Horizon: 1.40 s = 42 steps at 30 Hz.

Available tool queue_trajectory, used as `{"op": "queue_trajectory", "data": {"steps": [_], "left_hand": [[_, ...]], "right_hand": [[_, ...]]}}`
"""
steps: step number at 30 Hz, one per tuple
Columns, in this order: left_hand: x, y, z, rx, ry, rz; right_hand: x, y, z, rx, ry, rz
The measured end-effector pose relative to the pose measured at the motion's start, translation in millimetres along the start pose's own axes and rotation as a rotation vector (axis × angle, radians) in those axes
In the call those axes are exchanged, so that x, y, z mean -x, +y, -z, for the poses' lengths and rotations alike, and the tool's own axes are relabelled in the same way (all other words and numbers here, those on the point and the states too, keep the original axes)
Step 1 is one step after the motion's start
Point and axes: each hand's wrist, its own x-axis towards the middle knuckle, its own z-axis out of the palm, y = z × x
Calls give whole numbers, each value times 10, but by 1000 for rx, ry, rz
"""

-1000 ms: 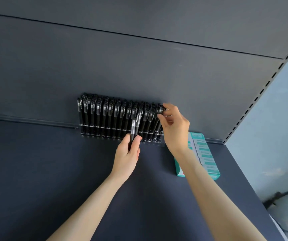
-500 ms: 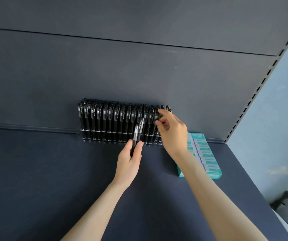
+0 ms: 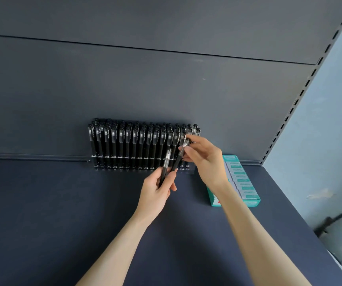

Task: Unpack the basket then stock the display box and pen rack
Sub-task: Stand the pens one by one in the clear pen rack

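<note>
between the two hands, at 5 o'clock from the rack's middle, slanted pen (image 3: 178, 158): slim black barrel, clear cap, leaning toward 1 o'clock. right hand (image 3: 206, 162) pinches its capped upper end between thumb and curled fingertips; its lower end meets the left hand (image 3: 156, 191). left hand grips a second pen (image 3: 166, 165) of the same kind, nearly upright, thumb and fingers curled round the lower barrel; whether this hand also clasps the slanted pen cannot be told. pen rack (image 3: 95, 167): clear plastic holder standing where shelf meets back panel, at 12 o'clock from the hands, packed with rows of upright stocked pens (image 3: 134, 141), black barrels below, glossy clear caps with white print above. display box (image 3: 214, 200): teal cardboard, oblong, lying flat at 3 o'clock of the rack, just beside it, filled with a row of flat teal-and-white packs. shelf (image 3: 62, 223): matte, smooth, dark blue-grey. back panel (image 3: 166, 79): matte dark grey sheets with a thin horizontal seam. slotted upright (image 3: 302, 93), at 2 o'clock: metal post with a line of small rectangular holes. pale blue wall (image 3: 335, 120) beyond it, slightly scuffed.
</note>
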Motion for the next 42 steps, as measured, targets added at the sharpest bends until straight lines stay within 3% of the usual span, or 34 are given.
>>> {"op": "queue_trajectory", "data": {"steps": [4, 8, 10, 19, 28, 42], "left_hand": [[0, -21, -21, -39, 4, -2], [-23, -40, -29, -75, 97, 25], [-30, -36, -25, -70, 118, 35], [-16, -15, -18, -145, 117, 11], [-13, 12, -18, -131, 121, 5], [-15, -18, -11, -136, 73, -14]], "right_hand": [[25, -48, 37, 48, 0, 36], [-92, -168, 151, 137, 289, 114], [-185, -190, 190, 206, 355, 169], [-330, -77, 108, 390, 316, 310], [-270, 95, -13, 524, 272, 285], [-115, 164, 4, 518, 280, 275]]}}
